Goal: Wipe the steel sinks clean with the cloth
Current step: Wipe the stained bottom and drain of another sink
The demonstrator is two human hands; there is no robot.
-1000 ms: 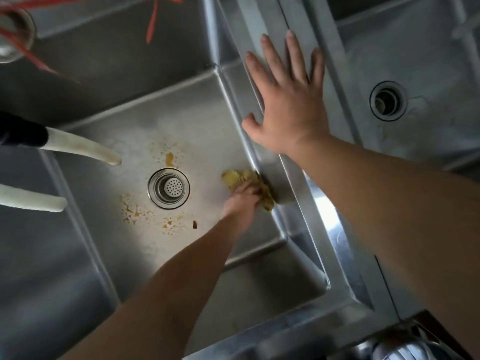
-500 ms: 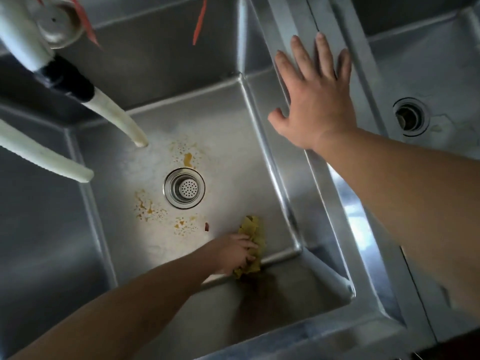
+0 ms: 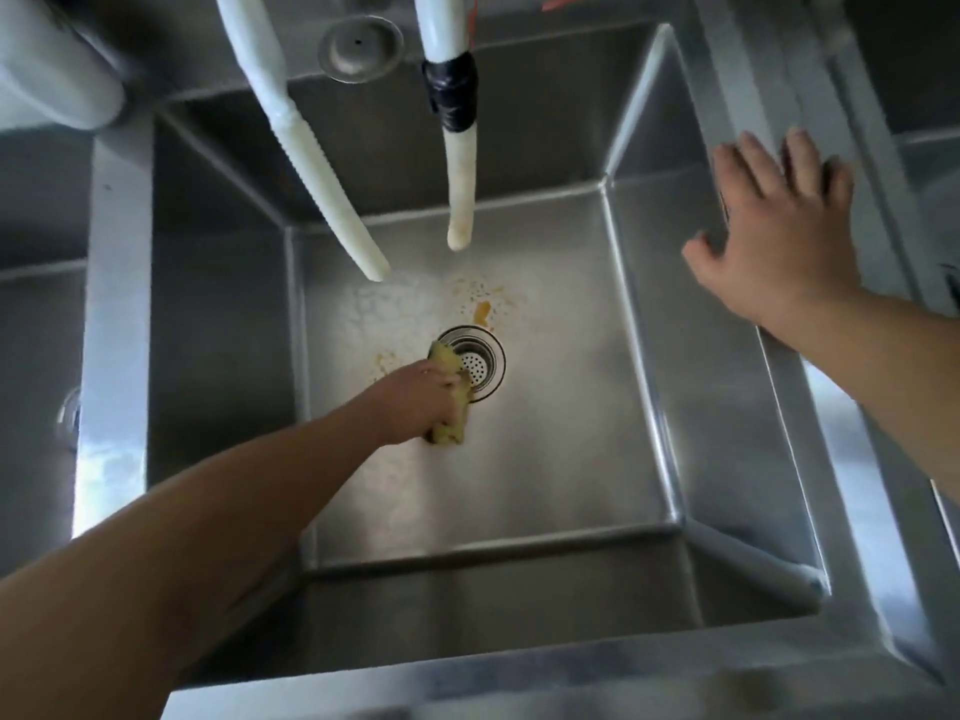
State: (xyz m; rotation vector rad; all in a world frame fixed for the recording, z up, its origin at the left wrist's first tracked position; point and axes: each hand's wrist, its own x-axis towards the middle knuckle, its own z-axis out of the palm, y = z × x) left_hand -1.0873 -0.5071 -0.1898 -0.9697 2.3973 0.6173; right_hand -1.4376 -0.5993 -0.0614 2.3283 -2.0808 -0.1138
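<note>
A deep steel sink (image 3: pixel 561 459) fills the view. My left hand (image 3: pixel 415 402) is down on its floor, shut on a yellow cloth (image 3: pixel 449 402) pressed against the left edge of the round drain strainer (image 3: pixel 478 363). Orange stains (image 3: pixel 483 304) lie just behind the drain, and a small one shows left of the cloth. My right hand (image 3: pixel 774 241) rests flat, fingers spread, on the sink's right rim (image 3: pixel 852 480).
Two white hoses (image 3: pixel 322 168) (image 3: pixel 460 194) hang over the back of the sink; the right one has black tape. A round steel plug (image 3: pixel 361 46) sits on the back ledge. Other sinks adjoin on the left (image 3: pixel 36 356) and the right (image 3: pixel 930 148).
My left hand has slid the cloth from the sink's front right corner to the drain in the middle. The stains in front of the drain are gone. The view has swung left.
</note>
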